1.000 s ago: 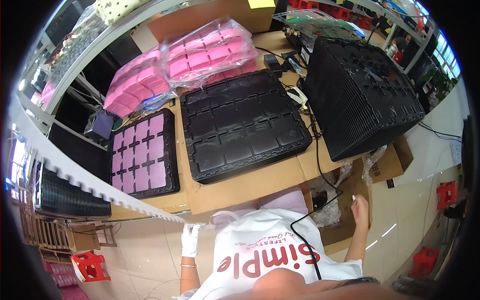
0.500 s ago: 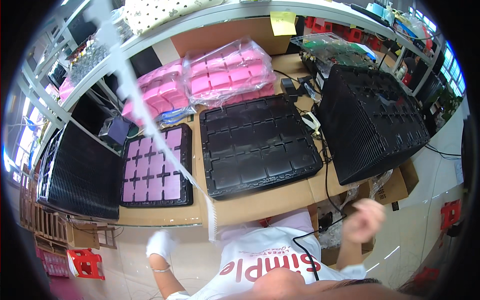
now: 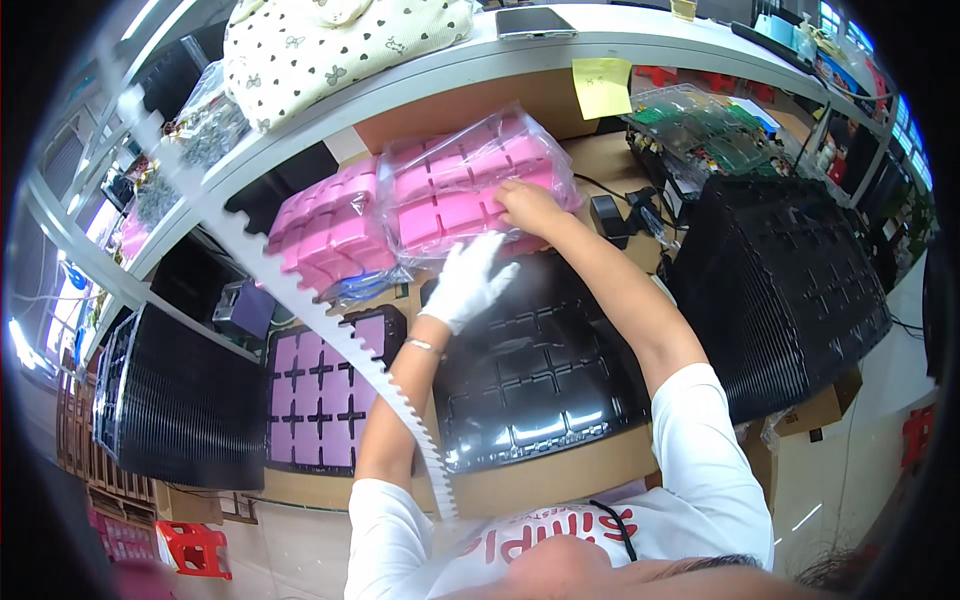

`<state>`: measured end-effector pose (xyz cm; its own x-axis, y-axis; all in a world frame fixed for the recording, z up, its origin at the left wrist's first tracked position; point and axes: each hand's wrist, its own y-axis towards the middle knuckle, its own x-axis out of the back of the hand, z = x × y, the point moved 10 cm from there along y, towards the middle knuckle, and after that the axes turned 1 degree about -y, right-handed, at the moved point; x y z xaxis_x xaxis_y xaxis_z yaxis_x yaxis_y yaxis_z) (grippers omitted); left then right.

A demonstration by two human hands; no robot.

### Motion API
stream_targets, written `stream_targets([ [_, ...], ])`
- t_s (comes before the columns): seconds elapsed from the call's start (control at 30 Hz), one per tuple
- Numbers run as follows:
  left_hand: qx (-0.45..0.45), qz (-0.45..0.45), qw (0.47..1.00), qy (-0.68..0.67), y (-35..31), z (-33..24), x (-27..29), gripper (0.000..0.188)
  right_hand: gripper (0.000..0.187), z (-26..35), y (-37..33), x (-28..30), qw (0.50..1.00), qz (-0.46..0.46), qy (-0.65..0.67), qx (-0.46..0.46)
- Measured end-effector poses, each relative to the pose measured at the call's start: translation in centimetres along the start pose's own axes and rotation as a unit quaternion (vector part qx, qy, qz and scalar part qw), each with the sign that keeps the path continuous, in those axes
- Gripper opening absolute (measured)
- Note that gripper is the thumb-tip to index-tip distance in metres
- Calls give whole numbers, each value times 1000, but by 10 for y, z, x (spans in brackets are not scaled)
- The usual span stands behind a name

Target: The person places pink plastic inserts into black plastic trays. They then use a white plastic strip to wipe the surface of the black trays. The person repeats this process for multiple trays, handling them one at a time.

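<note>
My left hand (image 3: 472,284), in a white glove, reaches over the far edge of the large black tray (image 3: 540,365). Its fingers are spread and hold nothing, close to the front of the bagged pink trays. Bare, my right hand (image 3: 532,208) bends its fingers against the clear plastic bag (image 3: 555,160) at its right side, seemingly pinching the film. Inside the bag lie stacked pink molded trays (image 3: 440,212). A second pink stack (image 3: 330,225) stands to its left. Beside my left forearm is a black tray with pink-purple squares (image 3: 310,390).
Tall stacks of black trays flank the workspace, one at left (image 3: 185,400) and one at right (image 3: 790,290). A shelf beam (image 3: 540,48) crosses above the far side. A black power adapter (image 3: 608,220) and cables lie right of the bag. A white toothed strip (image 3: 330,325) hangs across the view.
Both hands have moved from below the table's near edge, up and forward to the bagged pink trays. My right hand now touches the bag. The view has shifted slightly.
</note>
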<state>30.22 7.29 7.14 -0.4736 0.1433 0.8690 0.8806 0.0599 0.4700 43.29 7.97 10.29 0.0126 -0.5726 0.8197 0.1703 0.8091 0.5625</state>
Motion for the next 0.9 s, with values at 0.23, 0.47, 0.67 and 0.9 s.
stream_targets([
  [0.23, 2, 136, 989, -50, 25, 3, -56, 44, 16, -34, 32, -28, 968, 217, 118, -41],
  [0.47, 231, 30, 879, -415, 9, 54, -50, 66, 24, -38, 59, 31, 966, -114, 198, -122],
  [0.67, 303, -211, 386, -845, -26, 77, -39, 114, 18, 13, 30, 93, 846, -248, 467, -76],
  [0.9, 332, -238, 371, -834, -67, 95, -11, 68, 67, -47, -97, 28, 636, -120, 598, -473],
])
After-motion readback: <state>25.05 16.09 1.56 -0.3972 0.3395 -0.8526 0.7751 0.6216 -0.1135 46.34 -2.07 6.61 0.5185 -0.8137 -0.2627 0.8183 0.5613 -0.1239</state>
